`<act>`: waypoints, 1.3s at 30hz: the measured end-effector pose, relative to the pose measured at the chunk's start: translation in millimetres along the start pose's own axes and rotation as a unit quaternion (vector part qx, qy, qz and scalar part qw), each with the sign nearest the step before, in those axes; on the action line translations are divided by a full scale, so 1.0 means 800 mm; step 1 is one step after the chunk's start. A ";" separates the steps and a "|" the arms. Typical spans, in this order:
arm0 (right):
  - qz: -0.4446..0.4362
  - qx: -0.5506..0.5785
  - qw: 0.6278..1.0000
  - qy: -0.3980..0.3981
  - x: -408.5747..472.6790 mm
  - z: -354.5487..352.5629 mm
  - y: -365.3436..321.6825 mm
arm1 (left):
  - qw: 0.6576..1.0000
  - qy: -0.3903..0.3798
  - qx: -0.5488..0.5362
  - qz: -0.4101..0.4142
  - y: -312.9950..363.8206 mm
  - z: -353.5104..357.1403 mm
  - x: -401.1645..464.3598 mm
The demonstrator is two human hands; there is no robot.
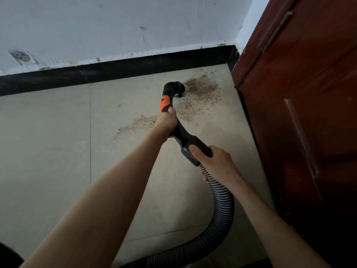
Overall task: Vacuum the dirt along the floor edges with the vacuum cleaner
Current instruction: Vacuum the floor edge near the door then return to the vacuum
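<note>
A black vacuum handle with an orange patch (164, 103) curves down to a round nozzle (178, 89) that sits on the beige tile floor. Brown dirt (202, 91) lies just right of the nozzle in the corner, and a second trail of dirt (138, 124) spreads left of the handle. My left hand (166, 120) grips the handle just below the orange patch. My right hand (214, 161) holds the grey cuff where the ribbed hose (222, 206) joins the handle. The hose loops down and out at the bottom edge.
A black skirting board (116, 71) runs along the white wall (116, 26) at the back. A dark red wooden door (309, 113) stands along the right side, meeting the wall at the corner. A dark shape (7, 256) shows at the bottom left.
</note>
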State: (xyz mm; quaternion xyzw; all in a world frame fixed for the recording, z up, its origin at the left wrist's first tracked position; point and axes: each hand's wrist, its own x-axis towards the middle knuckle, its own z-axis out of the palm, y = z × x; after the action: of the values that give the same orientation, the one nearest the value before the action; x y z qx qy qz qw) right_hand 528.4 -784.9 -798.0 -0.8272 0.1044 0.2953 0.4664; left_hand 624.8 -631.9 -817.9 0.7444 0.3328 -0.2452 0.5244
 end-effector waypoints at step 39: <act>-0.050 -0.078 0.989 -0.114 -0.024 0.059 -0.021 | 0.989 0.121 -0.077 -0.024 -0.080 -0.076 -0.035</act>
State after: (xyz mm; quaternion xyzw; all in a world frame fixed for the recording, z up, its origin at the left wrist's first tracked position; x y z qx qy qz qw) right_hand 502.2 -738.3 -793.2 -0.8260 -0.0138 0.3715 0.4236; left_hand 559.1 -566.4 -817.1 0.7176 0.4295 -0.1396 0.5302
